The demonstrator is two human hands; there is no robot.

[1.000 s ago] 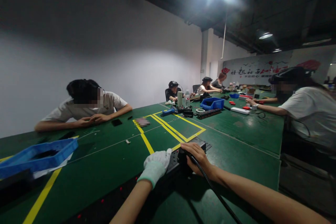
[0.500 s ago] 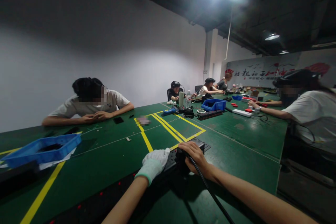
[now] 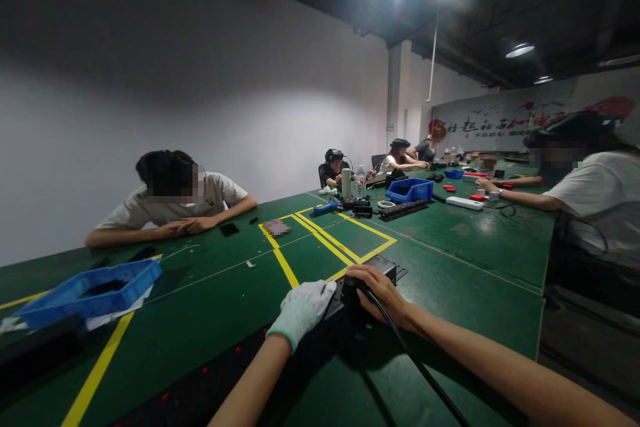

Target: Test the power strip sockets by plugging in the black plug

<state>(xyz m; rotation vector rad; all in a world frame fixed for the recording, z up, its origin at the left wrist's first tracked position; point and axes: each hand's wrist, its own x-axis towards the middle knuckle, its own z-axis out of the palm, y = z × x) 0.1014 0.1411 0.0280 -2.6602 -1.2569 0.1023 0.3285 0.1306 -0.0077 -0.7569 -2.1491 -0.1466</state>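
Observation:
A long black power strip (image 3: 201, 379) with small red switches lies slantwise across the table in front of me. My left hand (image 3: 304, 310), in a white glove with a mint cuff, holds the strip near its far end, with the fingers together over its top. Just to the right, my bare right hand (image 3: 381, 292) is wrapped round a black plug (image 3: 352, 291) at the strip. A thick black cable (image 3: 411, 355) runs from the plug down towards me. The plug's prongs are hidden, so I cannot tell how deep it sits.
On the left stands a blue tray (image 3: 95, 310) with dark parts. Yellow tape (image 3: 327, 240) marks the green table. Farther off are a blue bin (image 3: 410, 192), a white power strip (image 3: 465, 203) and a bottle (image 3: 361, 181). Several people sit around the table.
The view has shifted slightly, so the table things appear a little farther right. Both hands keep their hold on the power strip and the plug.

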